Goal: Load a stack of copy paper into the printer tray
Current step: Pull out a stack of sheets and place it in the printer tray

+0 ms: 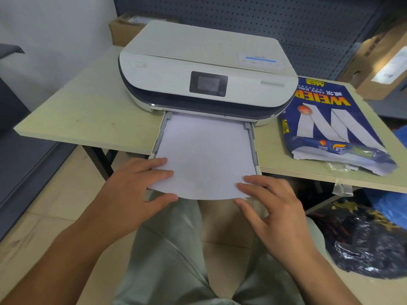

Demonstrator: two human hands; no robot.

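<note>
Here both hands (141,183) (271,201) pinch smooth white paper (204,155) in the grey tray (253,146).

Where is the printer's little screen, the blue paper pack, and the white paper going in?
little screen (208,84), head view, middle of the dark display.
blue paper pack (330,126), head view, on its big white W.
white paper (204,148), head view, middle of the top sheet in the tray.

A blue paper ream wrapper (334,126), just right of the printer (204,71), read "WEIER" and "copy paper", upside down; the printer's labels were too blurred to read.
</note>
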